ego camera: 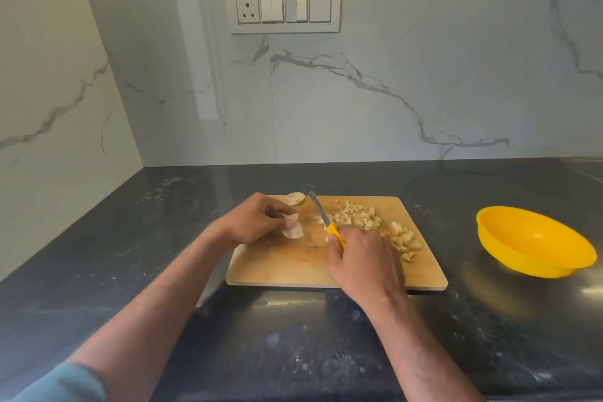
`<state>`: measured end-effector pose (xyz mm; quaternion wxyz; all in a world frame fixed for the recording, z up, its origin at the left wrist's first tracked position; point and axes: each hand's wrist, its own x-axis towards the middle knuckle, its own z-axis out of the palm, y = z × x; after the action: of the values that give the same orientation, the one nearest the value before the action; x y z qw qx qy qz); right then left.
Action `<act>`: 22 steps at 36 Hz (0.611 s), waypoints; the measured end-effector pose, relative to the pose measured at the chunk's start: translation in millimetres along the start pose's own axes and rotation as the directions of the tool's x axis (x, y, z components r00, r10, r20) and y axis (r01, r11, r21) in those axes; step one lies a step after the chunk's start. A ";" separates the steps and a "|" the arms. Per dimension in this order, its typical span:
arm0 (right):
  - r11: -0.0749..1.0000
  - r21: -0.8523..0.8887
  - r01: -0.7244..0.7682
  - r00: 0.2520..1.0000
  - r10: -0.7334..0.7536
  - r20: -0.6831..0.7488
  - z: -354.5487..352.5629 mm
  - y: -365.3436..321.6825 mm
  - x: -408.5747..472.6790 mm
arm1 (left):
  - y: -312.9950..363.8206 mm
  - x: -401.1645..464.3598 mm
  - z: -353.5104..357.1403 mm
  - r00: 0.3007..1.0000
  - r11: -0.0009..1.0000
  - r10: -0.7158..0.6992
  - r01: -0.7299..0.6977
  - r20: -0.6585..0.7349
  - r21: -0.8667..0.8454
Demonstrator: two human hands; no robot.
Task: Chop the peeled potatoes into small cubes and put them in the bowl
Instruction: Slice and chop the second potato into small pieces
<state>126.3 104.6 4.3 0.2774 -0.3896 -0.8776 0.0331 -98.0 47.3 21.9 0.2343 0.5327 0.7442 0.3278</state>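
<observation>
- The left hand pinches a potato piece on the cutting board; its grip is curled round it.
- The right hand has its grip closed on the yellow-handled knife, blade pointing away.
- Cut cubes lie heaped on the board's right; the yellow bowl sits well apart on the counter.
- Judgement: tuck the fingertips back, steady the piece flat, slice evenly.

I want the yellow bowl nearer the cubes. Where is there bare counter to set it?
Bare counter lies between the cutting board's right edge and the yellow bowl, and behind the board up to the marble wall. The board's right half is crowded with potato cubes; both hands work at its middle.
</observation>
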 end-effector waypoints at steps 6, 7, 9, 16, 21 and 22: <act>0.995 0.025 0.098 0.995 -0.098 0.015 -0.7 -16.3 -8.5 | -20.1 -11.9 5.1 0.968 0.981 0.016 0.033 -0.250 0.190; 0.993 0.024 0.113 0.993 -0.114 0.017 -0.2 -18.6 -10.3 | -22.0 -13.4 5.4 0.963 0.982 0.034 0.018 -0.267 0.190; 0.991 0.019 0.136 0.990 -0.136 0.024 1.6 -22.1 -13.4 | -23.5 -15.7 4.8 0.963 0.985 0.047 0.000 -0.264 0.173; 0.981 0.003 0.196 0.980 -0.196 0.018 4.6 -31.0 -22.9 | -16.9 -17.1 9.4 0.981 0.976 0.030 0.012 -0.193 0.216; 0.981 -0.003 0.192 0.981 -0.191 0.044 6.7 -37.6 -23.5 | -14.7 -21.2 5.8 0.981 0.982 0.066 -0.032 -0.181 0.184; 0.983 0.000 0.185 0.981 -0.185 0.054 6.5 -38.3 -22.9 | -14.8 -21.5 6.0 0.978 0.985 0.065 -0.032 -0.197 0.168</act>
<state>109.9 62.9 -1.2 0.2545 -0.3060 -0.9173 0.0153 -96.4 25.2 7.0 0.1051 0.5321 0.7753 0.3236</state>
